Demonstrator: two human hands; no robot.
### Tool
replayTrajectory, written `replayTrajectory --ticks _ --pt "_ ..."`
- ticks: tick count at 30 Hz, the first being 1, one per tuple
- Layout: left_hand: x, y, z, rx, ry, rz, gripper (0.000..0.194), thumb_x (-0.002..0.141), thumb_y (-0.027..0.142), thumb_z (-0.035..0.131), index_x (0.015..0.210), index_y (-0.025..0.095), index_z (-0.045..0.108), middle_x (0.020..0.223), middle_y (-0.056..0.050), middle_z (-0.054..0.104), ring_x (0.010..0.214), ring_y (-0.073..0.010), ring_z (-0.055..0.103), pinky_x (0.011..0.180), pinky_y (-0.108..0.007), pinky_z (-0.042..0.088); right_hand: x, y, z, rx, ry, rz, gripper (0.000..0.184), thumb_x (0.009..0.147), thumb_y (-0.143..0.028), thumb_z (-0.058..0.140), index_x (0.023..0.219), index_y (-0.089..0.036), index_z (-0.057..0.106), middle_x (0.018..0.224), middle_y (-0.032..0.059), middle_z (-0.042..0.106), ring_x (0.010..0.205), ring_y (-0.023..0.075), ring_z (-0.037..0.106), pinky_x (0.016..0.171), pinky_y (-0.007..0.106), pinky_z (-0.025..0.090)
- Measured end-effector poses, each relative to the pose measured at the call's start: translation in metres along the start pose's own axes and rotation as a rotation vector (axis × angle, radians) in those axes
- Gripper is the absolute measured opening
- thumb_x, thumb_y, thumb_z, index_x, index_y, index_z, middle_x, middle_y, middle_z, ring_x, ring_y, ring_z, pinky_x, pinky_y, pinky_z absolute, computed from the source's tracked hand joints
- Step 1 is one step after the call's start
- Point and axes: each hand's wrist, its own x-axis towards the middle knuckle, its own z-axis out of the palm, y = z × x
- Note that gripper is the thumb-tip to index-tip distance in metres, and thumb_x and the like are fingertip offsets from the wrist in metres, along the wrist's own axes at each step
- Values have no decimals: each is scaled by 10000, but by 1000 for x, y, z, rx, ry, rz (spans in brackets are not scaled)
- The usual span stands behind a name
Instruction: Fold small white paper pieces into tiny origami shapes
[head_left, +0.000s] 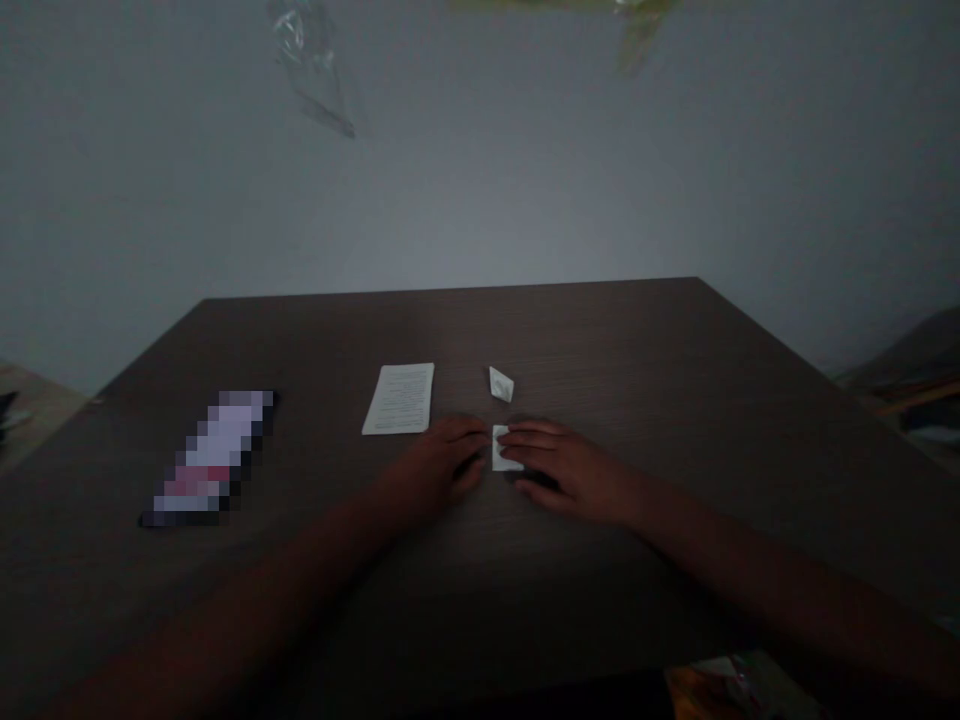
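A small white piece of paper [497, 462] lies flat on the table between my hands. My right hand [566, 468] rests over its right part, fingers stretched out and covering some of it. My left hand [448, 458] is just beside the left edge of that piece, with thumb and fingers apart and nothing visible in them. Whether its fingertips touch the paper, I cannot tell. Slightly farther back, a second small white piece [501, 385] appears creased and partly raised. Close to my left hand is a white sheet or stack with printed lines [401, 398].
A dark-edged, pixelated device like a phone [217, 455] lies on the left of the brown wooden table [600, 350]. Behind the table stands a pale wall [480, 180] with clear plastic [315, 65] on it. Something colourful [720, 690] shows at the bottom edge.
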Motion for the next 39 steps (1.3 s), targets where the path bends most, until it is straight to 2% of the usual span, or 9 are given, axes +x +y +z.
replayTrajectory --ticks 6,9,12,15,21,26,32,39 --pt "3 4 -3 77 -57 32 331 1168 142 676 1456 173 838 1561 -171 830 1486 -348 789 1330 -555 665 -1 1 1 25 -16 7 467 1196 -277 817 1663 -268 801 1706 157 819 1631 338 746 1395 626 607" --pt "4 5 -6 129 -97 39 358 1138 95 699 1459 191 824 1585 -155 822 1499 -342 788 1333 -538 666 0 2 2 15 -26 -11 456 1216 -314 799 1664 -229 801 1715 180 810 1638 346 741 1412 614 590" --pt "4 7 -8 148 -110 46 379 1132 84 710 1480 194 812 1607 -159 812 1514 -344 782 1327 -543 668 0 2 2 11 -25 -1 448 1224 -313 784 1666 -242 799 1709 163 816 1626 332 750 1420 595 585" --pt "4 9 -8 142 -92 56 328 1158 97 699 1454 177 816 1576 -162 819 1490 -337 791 1316 -527 668 0 1 2 9 -17 -8 457 1216 -303 795 1671 -266 799 1707 145 821 1618 330 754 1406 595 600" --pt "6 7 -1 78 -6 17 227 1192 137 691 1313 232 858 1443 -107 870 1380 -315 824 1271 -517 693 1 1 3 -23 -10 -27 399 1229 -279 775 1619 -218 830 1671 165 840 1612 320 767 1426 573 583" --pt "6 4 4 34 48 -20 177 1195 175 723 1295 216 862 1432 -126 871 1367 -313 817 1255 -533 692 1 0 2 -13 -29 -19 449 1221 -243 771 1668 -242 802 1715 152 816 1651 309 739 1447 576 558" --pt "5 5 4 7 43 -57 205 1159 171 749 1305 230 881 1478 -134 869 1422 -334 805 1272 -575 681 1 1 4 -20 -20 -28 439 1212 -224 767 1648 -223 813 1694 162 827 1633 322 749 1428 578 575" --pt "5 5 6 33 60 -81 274 1102 123 809 1364 195 848 1514 -147 865 1441 -346 821 1287 -554 684 2 1 3 -35 -47 -20 392 1242 -291 754 1625 -259 827 1693 138 830 1652 307 732 1438 569 564"
